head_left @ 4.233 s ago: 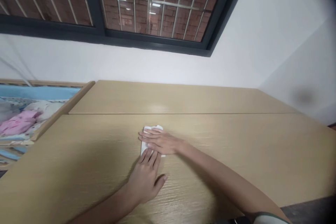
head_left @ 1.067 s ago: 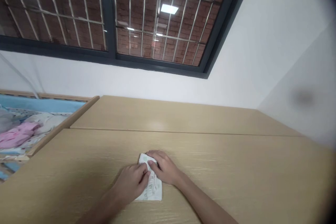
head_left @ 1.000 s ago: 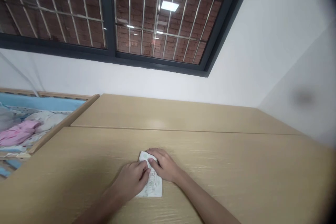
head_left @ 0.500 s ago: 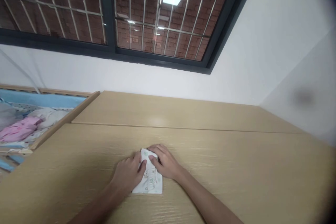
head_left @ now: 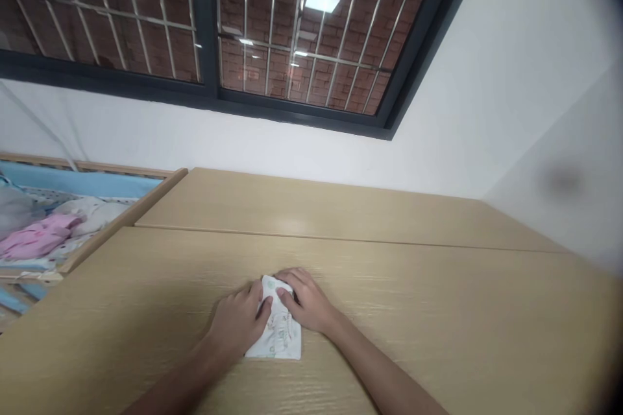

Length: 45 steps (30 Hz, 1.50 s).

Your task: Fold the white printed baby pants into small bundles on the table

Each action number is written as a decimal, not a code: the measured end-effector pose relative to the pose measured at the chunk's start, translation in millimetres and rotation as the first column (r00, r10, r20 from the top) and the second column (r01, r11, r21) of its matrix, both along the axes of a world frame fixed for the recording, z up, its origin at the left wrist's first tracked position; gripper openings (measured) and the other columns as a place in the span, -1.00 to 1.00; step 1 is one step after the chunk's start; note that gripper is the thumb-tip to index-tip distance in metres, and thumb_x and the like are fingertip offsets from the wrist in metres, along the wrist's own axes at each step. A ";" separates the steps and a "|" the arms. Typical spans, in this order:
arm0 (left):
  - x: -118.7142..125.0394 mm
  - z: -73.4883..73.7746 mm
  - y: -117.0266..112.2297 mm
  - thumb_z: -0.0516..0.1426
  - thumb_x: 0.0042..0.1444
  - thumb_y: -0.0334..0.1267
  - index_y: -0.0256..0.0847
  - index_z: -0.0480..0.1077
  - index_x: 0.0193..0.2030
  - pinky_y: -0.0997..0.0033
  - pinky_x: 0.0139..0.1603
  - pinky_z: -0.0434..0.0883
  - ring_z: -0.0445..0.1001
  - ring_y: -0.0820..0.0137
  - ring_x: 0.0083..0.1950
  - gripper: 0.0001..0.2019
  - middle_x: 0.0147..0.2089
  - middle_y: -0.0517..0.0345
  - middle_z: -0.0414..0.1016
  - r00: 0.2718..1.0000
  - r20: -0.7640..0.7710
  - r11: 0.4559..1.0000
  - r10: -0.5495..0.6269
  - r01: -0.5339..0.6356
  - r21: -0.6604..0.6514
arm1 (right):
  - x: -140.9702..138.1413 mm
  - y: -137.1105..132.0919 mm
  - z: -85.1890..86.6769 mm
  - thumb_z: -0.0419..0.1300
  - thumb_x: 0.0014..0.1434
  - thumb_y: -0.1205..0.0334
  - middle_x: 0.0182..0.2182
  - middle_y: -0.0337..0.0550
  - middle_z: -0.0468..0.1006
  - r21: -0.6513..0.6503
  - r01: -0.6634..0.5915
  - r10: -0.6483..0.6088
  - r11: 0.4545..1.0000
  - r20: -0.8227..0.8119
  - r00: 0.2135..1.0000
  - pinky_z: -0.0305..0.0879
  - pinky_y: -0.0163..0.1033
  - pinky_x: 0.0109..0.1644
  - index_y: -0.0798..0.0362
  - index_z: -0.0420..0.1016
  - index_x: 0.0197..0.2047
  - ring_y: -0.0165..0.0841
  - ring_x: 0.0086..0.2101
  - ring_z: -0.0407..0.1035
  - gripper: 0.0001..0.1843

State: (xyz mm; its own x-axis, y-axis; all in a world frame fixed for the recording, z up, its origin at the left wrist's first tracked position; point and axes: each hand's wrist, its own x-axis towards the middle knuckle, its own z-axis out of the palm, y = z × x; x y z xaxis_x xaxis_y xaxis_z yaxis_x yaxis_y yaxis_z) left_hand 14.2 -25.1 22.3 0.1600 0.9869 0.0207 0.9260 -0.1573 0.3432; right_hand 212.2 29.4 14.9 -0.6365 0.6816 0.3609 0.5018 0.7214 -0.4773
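Note:
A small folded white cloth with a faint print lies flat on the light wooden table. My left hand rests on its left side, with curled fingers gripping the upper left edge. My right hand covers its upper right corner, with bent fingertips pressed on the top fold. The two hands' fingertips nearly meet at the top of the cloth. The cloth's lower half shows between my wrists.
A wooden cot with blue lining and pink and white clothes stands against the table's left side. A white wall and a barred window lie behind. A seam runs across the tabletop.
Earlier both hands lay flat on the cloth farther up the table. Now the cloth sits closer to me, with fingers curled on its top edge. Hardly anything moved in the last half second.

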 end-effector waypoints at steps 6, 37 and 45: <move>-0.7 -1.4 -0.2 -0.07 0.40 -0.14 -0.14 0.24 -0.20 0.35 -0.31 0.16 0.55 0.23 -0.17 -0.81 -0.20 0.11 0.55 1.000 0.016 1.000 -0.006 0.006 0.011 | 0.1 0.0 0.8 0.07 0.41 0.22 0.03 -0.02 0.56 0.006 -0.003 0.003 1.000 -0.006 1.000 0.30 -0.02 0.20 0.03 0.43 0.12 -0.20 0.05 0.40 -0.73; -3.9 -3.2 -0.3 -0.09 0.40 -0.10 -0.15 0.27 -0.16 0.31 -0.27 0.23 0.54 0.24 -0.15 -0.77 -0.17 0.09 0.53 0.999 -0.008 0.999 -0.039 0.039 0.007 | 0.7 1.7 -3.2 0.07 0.42 0.19 0.02 -0.01 0.57 0.026 -0.005 0.005 1.000 -0.005 1.000 0.32 -0.01 0.19 0.04 0.44 0.12 -0.21 0.04 0.41 -0.72; -2.9 -2.4 -1.5 -0.07 0.40 -0.12 -0.15 0.27 -0.11 0.32 -0.25 0.24 0.55 0.22 -0.12 -0.80 -0.12 0.08 0.53 0.999 0.033 0.999 -0.028 0.027 0.021 | -0.6 1.0 -0.6 0.06 0.40 0.21 0.01 -0.01 0.56 0.020 0.002 -0.001 1.000 -0.014 1.000 0.30 -0.01 0.18 0.03 0.43 0.10 -0.20 0.04 0.40 -0.74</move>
